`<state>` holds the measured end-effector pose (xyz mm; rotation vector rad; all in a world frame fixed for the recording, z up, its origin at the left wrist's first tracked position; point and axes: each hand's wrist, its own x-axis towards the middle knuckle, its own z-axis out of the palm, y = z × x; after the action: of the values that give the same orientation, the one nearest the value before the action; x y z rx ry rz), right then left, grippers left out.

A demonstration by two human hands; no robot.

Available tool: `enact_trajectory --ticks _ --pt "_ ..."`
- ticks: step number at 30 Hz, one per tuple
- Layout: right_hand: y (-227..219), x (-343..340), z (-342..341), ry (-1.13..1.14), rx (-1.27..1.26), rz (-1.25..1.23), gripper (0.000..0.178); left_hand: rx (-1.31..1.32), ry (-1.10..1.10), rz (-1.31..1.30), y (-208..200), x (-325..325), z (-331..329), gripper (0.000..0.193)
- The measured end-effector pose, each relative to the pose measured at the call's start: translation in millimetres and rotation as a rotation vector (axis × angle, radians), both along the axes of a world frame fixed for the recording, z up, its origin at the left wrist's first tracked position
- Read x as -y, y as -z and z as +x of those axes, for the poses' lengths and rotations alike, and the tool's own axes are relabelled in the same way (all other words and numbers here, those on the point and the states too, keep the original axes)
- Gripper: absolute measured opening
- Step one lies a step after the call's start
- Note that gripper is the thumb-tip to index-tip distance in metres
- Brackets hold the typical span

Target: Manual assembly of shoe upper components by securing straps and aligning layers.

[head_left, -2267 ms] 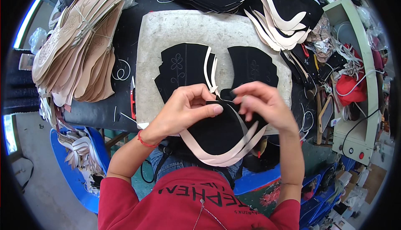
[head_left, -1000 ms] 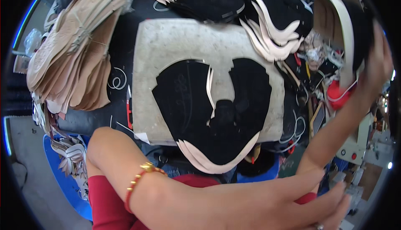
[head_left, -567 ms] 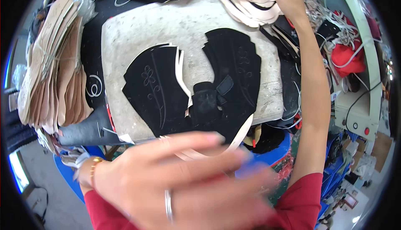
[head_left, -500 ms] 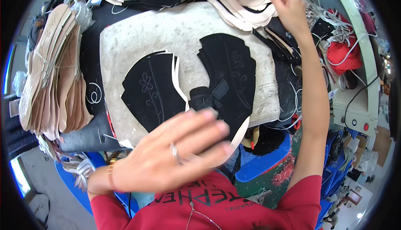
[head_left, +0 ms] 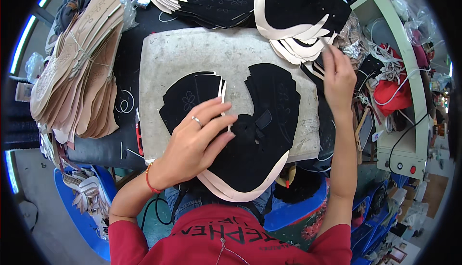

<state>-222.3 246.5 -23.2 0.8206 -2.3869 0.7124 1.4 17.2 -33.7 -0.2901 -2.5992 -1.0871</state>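
A black U-shaped shoe-upper piece (head_left: 269, 135) with stitched flowers and a pale curved edge lies on the pale work board (head_left: 192, 48), overhanging its near side. More layers show beneath it. My left hand (head_left: 195, 132) rests over its left arm, fingers apart, fingertips beside a narrow pale strip (head_left: 223, 89) at the inner edge. My right hand (head_left: 339, 75) is at the far right, by a stack of similar black pieces with pale edges (head_left: 298, 48). Its fingers are pressed together around a small greyish item, which I cannot make out.
Tied beige cut pieces (head_left: 79, 67) stand at the left. Another black stack (head_left: 216, 2) lies at the back. Red-handled scissors (head_left: 139, 137) sit by the board's left edge. A pale machine frame (head_left: 402, 135), red cloth (head_left: 392, 94) and tangled cords are at the right.
My left hand has drawn back leftward from over the middle of the upper to the pale strip. My right hand has moved a little nearer, off the stack. The whole view has shifted.
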Motion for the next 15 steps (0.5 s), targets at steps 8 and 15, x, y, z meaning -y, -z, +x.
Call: enact_trajectory --ticks 8,15 --pt "-65.0 72.3 -102.5 0.015 0.145 -0.122 0.048 -0.069 0.036 -0.029 3.3 -27.1 -16.6 0.035" --pt "-92.6 70.0 -215.5 0.056 0.057 -0.199 0.042 0.022 -0.002 -0.165 24.7 -40.0 -0.9 0.047"
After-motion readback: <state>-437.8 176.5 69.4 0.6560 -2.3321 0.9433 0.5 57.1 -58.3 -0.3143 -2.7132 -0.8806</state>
